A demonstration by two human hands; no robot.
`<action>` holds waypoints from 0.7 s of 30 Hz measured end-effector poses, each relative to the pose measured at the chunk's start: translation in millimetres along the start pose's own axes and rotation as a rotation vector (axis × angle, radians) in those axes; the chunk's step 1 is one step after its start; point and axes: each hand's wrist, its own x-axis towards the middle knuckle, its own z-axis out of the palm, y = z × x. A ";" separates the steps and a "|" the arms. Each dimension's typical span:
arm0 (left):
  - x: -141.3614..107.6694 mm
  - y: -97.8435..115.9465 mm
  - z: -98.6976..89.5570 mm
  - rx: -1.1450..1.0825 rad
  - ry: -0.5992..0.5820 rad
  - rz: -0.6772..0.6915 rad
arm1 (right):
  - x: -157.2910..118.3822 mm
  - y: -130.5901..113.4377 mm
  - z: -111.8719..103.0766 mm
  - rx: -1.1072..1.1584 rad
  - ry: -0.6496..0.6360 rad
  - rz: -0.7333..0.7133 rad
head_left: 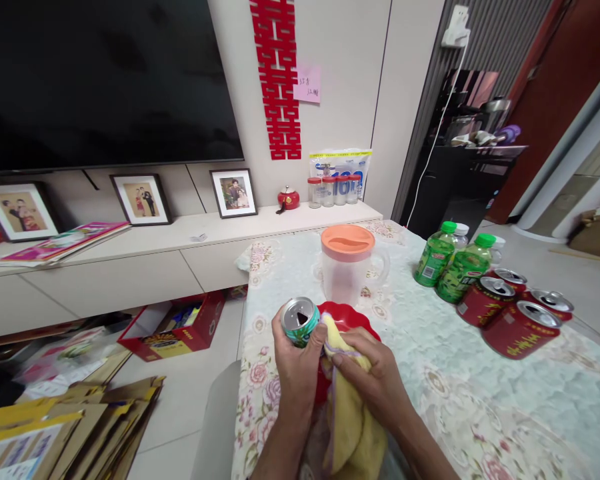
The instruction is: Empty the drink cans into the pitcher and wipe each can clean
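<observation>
My left hand [297,363] is wrapped round a green drink can [300,320], its opened top tilted up toward me. In my right hand [373,367] is a yellow cloth [353,427] with a purple edge, bunched at the fingers and hanging down toward me. A corner of the cloth reaches the thumb of my left hand beside the can. Under both hands lies a red scalloped dish [347,313], mostly covered by the hands and cloth. Just behind it stands a clear plastic pitcher [345,277] with an orange lid.
Several red cans [520,330] and green-capped bottles [435,253] stand at the right on the flowered tablecloth [455,373]. Behind the table runs a low white cabinet [200,230] with framed photos and lidded jars [334,191]. A red box [175,327] and cardboard [90,427] lie on the floor at left.
</observation>
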 end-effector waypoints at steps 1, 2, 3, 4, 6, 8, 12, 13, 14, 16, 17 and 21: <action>1.8 -0.8 -0.6 0.004 0.019 0.006 | -0.7 -0.4 -1.5 0.074 0.001 0.039; 3.4 -1.4 -1.1 0.009 0.032 0.007 | -1.4 0.0 -3.3 0.166 0.023 0.099; 4.5 -1.7 -1.6 0.015 0.041 0.007 | -1.9 1.2 -5.3 0.262 0.062 0.167; 5.1 -1.5 -1.9 0.021 0.046 0.004 | -2.2 3.0 -7.1 0.344 0.109 0.232; 4.6 0.0 -1.9 0.027 0.045 -0.001 | -2.1 7.1 -9.8 0.425 0.182 0.308; 1.9 2.2 -1.1 0.029 0.015 -0.011 | -1.3 10.4 -10.1 0.422 0.211 0.316; -7.3 2.5 1.6 -0.001 -0.100 -0.063 | 0.2 11.9 -5.6 0.379 0.262 0.291; -9.8 1.1 2.5 -0.011 -0.133 -0.080 | 0.5 11.8 -4.7 0.357 0.274 0.275; -12.2 -0.8 3.4 -0.018 -0.161 -0.094 | 0.7 11.9 -4.1 0.331 0.283 0.256; -16.7 -5.4 5.7 -0.019 -0.206 -0.099 | 1.0 12.7 -3.9 0.274 0.294 0.211; -18.5 -7.4 7.0 -0.017 -0.224 -0.092 | 1.1 13.6 -4.1 0.247 0.294 0.187; -22.1 -9.4 10.9 -0.016 -0.282 -0.085 | 1.5 17.4 -5.6 0.180 0.279 0.104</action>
